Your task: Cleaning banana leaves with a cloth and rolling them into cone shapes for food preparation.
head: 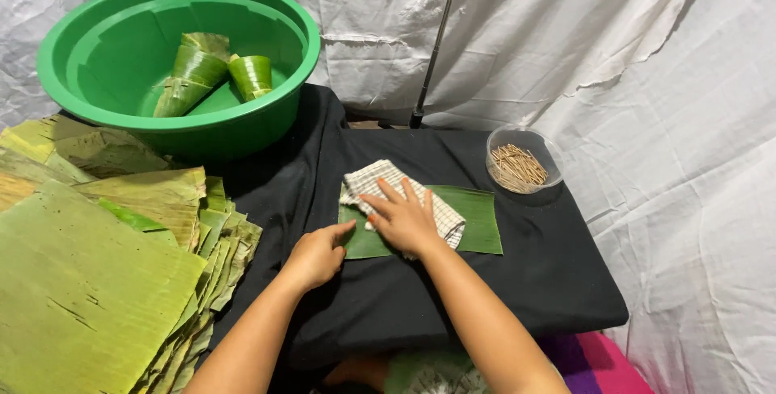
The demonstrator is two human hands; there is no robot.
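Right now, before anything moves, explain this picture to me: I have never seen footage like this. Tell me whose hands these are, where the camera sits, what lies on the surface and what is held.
There is one picture, taken by a camera worn on a person's head and looking down, so the two bare arms are that person's own. The right hand presses flat on a checked cloth, which lies on a cut piece of banana leaf. The left hand pins the leaf's near left edge with its fingertips. Neither hand grips anything. All of it rests on a black cloth-covered table. At the left lies a stack of banana leaves. Behind it a green basin holds two leaf-wrapped parcels. At the back right is a small clear bowl of thin sticks.
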